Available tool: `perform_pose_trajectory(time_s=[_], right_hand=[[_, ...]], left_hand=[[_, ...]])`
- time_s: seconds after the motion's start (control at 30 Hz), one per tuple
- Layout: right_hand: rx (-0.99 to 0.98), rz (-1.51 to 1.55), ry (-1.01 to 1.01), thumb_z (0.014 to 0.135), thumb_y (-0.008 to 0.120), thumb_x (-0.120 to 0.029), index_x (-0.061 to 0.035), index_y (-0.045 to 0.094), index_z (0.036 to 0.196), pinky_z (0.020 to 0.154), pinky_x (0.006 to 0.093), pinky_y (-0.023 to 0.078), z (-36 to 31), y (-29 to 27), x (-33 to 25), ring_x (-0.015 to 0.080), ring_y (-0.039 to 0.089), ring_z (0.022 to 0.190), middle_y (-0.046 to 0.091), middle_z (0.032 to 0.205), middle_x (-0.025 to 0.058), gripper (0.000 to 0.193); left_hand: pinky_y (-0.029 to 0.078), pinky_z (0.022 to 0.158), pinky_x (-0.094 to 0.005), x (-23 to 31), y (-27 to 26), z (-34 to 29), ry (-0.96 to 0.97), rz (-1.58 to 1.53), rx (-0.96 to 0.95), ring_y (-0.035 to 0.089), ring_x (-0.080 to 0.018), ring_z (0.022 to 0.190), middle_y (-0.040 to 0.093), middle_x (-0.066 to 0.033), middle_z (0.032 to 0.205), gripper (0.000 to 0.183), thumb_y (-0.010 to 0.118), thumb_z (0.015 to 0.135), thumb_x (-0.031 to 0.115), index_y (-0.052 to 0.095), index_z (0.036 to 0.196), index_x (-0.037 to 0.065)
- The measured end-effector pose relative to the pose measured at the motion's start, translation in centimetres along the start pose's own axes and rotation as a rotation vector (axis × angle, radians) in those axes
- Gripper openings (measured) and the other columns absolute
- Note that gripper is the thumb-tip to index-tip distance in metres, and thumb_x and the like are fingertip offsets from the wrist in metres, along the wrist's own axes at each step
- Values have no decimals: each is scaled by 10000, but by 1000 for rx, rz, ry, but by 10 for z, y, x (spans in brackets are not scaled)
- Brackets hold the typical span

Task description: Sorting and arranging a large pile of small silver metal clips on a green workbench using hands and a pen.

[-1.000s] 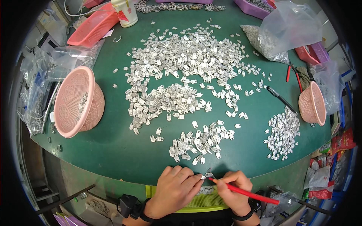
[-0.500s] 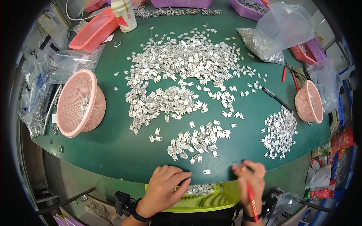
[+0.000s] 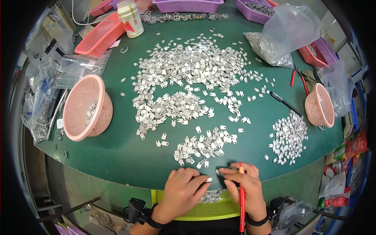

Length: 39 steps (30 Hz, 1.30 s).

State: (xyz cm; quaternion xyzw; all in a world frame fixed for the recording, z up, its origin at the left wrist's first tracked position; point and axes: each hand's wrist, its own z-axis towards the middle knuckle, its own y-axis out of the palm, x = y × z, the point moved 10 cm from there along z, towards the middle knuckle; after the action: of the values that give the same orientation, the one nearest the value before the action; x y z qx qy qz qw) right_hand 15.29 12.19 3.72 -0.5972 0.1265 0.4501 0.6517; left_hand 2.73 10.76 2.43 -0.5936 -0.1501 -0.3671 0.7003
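Observation:
My left hand (image 3: 181, 192) is at the table's near edge, thumb and forefinger pinching a small silver metal tag (image 3: 209, 179) with a hole at one end. Opposite it, my right hand (image 3: 247, 187) has a slim red pencil-like stick (image 3: 242, 203) tucked upright between its fingers. The forefinger of that hand touches another small tag (image 3: 218, 172) on the green table. Just beyond both hands lies a loose small heap of the same tags (image 3: 203, 147). Below them, a yellow-green basket (image 3: 196, 213) holds more tags at the table's edge.
A large heap of tags (image 3: 192, 64) covers the table's middle, with a separate pile (image 3: 289, 135) at right. Pink baskets (image 3: 103, 113) (image 3: 321, 105) stand either side. A black pen (image 3: 286, 103), red-handled pliers (image 3: 303, 82) and a clear bag (image 3: 274, 47) lie at right.
My right hand has moved left toward my left hand, and the red stick stands more upright. My left hand has shifted right and now pinches a tag at the spot where one lay loose.

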Motion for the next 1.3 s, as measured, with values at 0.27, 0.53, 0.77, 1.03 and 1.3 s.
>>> perform_pose_trajectory(time_s=[0.27, 0.53, 0.77, 1.03, 1.3], right_hand=[[155, 50, 119, 662, 721, 6, -44, 581, 828, 725, 324, 438, 4, 6, 8, 257, 557, 762, 651, 835, 59, 223], [68, 28, -5, 658, 664, 71, -43, 576, 796, 700, 321, 446, 0, 11, -4, 237, 564, 746, 645, 821, 53, 199], [232, 182, 157, 668, 705, 52, -80, 444, 681, 689, 320, 439, -17, -8, 19, 229, 572, 698, 654, 775, 71, 293], [129, 113, 132, 665, 728, 22, -79, 447, 687, 682, 334, 432, -11, -3, 11, 237, 562, 706, 659, 816, 73, 299], [138, 73, 45, 639, 682, 73, -57, 496, 664, 671, 315, 441, -7, 7, 0, 237, 553, 721, 665, 854, 65, 229]], left_hand=[[367, 604, -310, -4, -2, -1, -20, -77, 28, 497, -194, 665, 527, -25, 757, 163, 732, 650, 68, 647, 789, 70], [403, 595, -312, 9, -2, -4, 90, -54, -3, 505, -204, 670, 526, -36, 764, 154, 706, 658, 23, 636, 793, 47], [401, 599, -308, -1, -7, -9, 28, -146, 26, 508, -195, 656, 536, -26, 754, 164, 716, 649, 31, 660, 800, 64], [381, 589, -303, -1, -5, -6, 19, -116, 2, 504, -181, 650, 534, -14, 748, 178, 733, 644, 65, 669, 810, 78], [344, 567, -308, 4, 2, -2, 21, -23, 27, 495, -176, 644, 531, -3, 743, 159, 734, 654, 89, 662, 796, 81]])
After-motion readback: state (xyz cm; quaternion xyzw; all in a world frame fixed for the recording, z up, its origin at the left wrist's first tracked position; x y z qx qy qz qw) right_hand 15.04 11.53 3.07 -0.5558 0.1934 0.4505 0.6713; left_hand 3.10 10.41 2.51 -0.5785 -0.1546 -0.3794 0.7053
